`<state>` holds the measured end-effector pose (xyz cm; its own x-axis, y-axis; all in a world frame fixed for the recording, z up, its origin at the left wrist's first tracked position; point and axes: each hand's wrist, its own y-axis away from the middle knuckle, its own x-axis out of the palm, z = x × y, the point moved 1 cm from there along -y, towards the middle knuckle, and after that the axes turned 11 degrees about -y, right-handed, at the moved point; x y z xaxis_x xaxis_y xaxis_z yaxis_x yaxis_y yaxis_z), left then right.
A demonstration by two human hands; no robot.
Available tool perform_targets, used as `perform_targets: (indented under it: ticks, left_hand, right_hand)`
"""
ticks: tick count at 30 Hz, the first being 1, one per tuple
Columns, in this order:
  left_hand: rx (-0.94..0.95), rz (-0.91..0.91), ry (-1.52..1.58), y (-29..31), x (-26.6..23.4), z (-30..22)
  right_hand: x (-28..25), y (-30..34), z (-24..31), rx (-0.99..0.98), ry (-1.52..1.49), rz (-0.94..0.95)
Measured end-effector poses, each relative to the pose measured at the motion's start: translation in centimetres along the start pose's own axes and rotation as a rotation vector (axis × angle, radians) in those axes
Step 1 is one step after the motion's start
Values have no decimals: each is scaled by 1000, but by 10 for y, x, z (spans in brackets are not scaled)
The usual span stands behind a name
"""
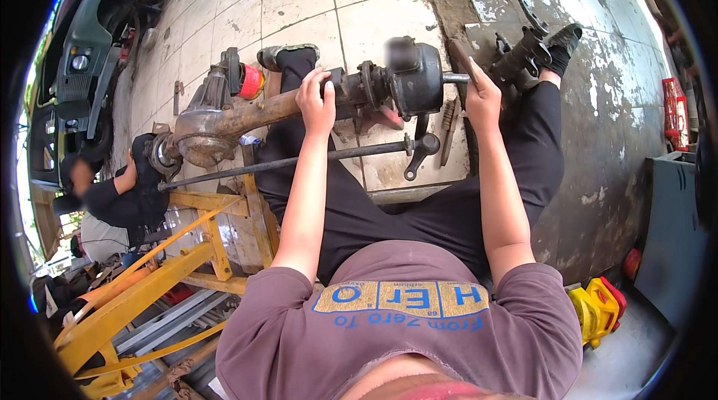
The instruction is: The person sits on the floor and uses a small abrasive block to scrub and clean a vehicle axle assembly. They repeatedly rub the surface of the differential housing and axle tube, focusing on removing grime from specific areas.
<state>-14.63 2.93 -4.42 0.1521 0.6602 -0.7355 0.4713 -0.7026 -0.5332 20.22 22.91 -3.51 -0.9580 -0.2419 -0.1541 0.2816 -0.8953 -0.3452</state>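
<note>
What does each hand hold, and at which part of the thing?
The left hand grips the rusty axle tube near the hub. The right hand holds a flat tool by its lower end.

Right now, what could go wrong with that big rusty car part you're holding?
1. The rusty axle rests on a yellow stand; it might slip and land on your legs.
2. Your right hand grips a tool at the hub; a slip could pinch fingers.
3. Another person crouches close by the axle's far end and might get hit.
</note>
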Motion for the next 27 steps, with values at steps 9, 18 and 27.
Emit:
perform_targets:
  ticks: [9, 18, 27]
  left_hand:
    - [8, 24, 143, 2, -28, -75]
    - [-253, 328, 408, 6, -5, -127]
    - [-275, 279, 327, -2, 13, -126]
  right_hand:
    - [11, 7, 8, -21, -84, 179]
    - [13, 8, 20, 15, -75, 222]
    - [12, 5, 21, 32, -89, 239]
